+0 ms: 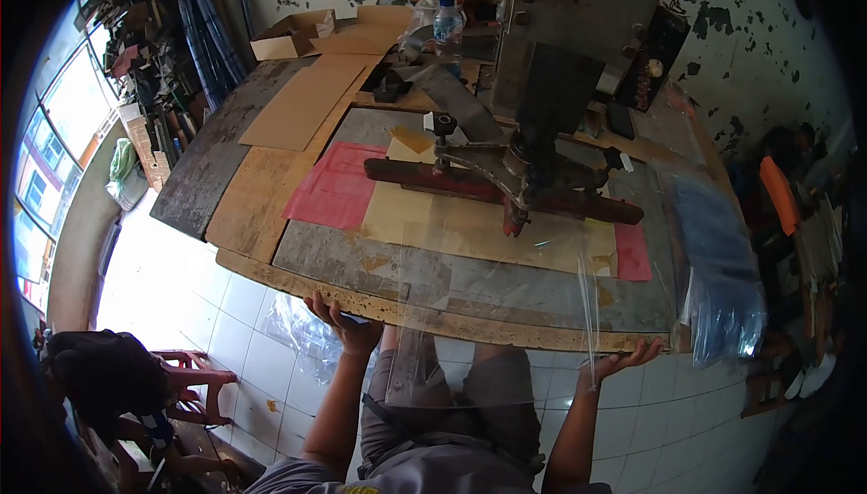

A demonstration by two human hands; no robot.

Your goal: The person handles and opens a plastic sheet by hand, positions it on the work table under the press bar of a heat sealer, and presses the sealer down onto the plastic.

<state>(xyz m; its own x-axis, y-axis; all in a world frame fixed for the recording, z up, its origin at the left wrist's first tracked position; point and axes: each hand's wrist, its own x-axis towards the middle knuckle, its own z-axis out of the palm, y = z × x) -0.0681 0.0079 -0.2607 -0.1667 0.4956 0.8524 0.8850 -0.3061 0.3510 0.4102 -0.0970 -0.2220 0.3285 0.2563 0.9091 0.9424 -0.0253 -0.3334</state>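
My left hand is palm up at the front edge of a wooden board, its fingers apart and touching the edge. My right hand lies at the board's right front edge, fingers stretched out, beside a crease of clear plastic sheet. The sheet spreads over the board and hangs past its front edge. On the board's grey plate lie a cream sheet and pink sheets. A press head with a dark red bar stands above them.
A stack of bluish clear plastic hangs at the board's right. Cardboard, an open box and a water bottle are at the back. Lower left, a person is near a red stool. Plastic wrap lies on the tiles.
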